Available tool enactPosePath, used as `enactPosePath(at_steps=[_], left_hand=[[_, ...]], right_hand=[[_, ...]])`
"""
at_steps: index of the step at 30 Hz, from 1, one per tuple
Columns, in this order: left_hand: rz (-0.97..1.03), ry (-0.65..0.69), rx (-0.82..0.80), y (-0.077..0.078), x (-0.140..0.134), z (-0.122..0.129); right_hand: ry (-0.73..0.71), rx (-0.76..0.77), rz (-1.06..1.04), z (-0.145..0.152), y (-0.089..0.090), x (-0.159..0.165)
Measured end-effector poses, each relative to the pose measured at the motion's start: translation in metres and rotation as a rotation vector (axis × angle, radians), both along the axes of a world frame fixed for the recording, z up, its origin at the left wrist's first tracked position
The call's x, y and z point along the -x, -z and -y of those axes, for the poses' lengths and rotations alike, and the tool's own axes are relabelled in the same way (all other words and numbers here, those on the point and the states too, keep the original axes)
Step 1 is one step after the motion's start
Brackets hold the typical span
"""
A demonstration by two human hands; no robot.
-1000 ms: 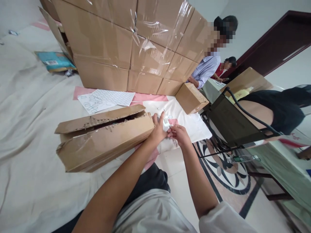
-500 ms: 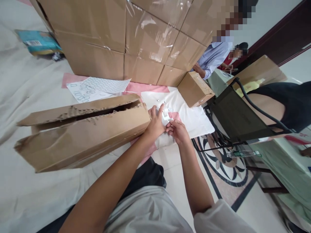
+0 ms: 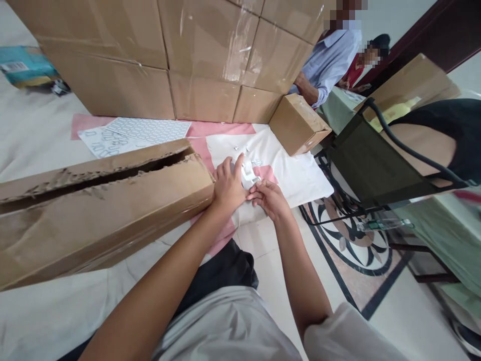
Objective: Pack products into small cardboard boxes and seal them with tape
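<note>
Beside the carton (image 3: 150, 203), left hand (image 3: 229, 187) around white object (image 3: 248, 177); right hand (image 3: 271, 199) pinched on its edge

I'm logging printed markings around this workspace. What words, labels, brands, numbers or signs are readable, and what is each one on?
No words or numbers can be read.
Blue packet: its white label is too small and blurred to read.
Paper sheets: rows of looped outlines; no readable lettering.
White object at the hands: any marking is too small to read.
</note>
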State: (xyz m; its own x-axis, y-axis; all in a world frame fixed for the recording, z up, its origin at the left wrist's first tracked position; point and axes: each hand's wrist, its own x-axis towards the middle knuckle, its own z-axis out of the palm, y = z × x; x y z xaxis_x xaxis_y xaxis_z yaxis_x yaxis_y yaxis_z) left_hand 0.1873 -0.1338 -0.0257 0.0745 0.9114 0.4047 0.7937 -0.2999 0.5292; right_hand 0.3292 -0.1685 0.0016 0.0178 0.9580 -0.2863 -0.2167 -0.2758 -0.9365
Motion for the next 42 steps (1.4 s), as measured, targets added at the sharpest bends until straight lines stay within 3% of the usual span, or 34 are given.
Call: enactPosePath(at_steps=[9, 15, 17, 22, 26, 34, 38, 42], left_hand=[[-0.018, -0.021, 0.011, -0.001, 0.0, 0.001], [0.036, -0.005, 0.02, -0.003, 0.0, 0.003], [0.085, 0.04, 0.002, -0.004, 0.002, 0.004], [0.244, 0.298, -0.188, -0.01, 0.012, 0.009], [0.331, 0.475, -0.245, -0.013, 0.016, 0.011], [0.347, 0.447, -0.291, -0.008, 0.013, 0.006], [0.294, 0.438, -0.337, -0.019, 0.013, 0.013], [0.225, 0.434, -0.39, -0.044, 0.023, 0.044]], right_hand=[[-0.021, -0.053, -0.004, 0.001, 0.008, -0.002], [-0.009, -0.185, -0.05, 0.007, 0.014, -0.001], [-0.018, -0.231, -0.065, 0.011, 0.015, -0.002], [-0.093, -0.324, -0.077, 0.016, 0.015, -0.007], [-0.094, -0.373, -0.047, 0.017, 0.017, -0.007], [-0.104, -0.395, 0.057, 0.019, 0.022, -0.004], [-0.081, -0.395, 0.119, 0.017, 0.025, -0.001], [0.023, -0.429, 0.145, 0.022, 0.022, 0.006]])
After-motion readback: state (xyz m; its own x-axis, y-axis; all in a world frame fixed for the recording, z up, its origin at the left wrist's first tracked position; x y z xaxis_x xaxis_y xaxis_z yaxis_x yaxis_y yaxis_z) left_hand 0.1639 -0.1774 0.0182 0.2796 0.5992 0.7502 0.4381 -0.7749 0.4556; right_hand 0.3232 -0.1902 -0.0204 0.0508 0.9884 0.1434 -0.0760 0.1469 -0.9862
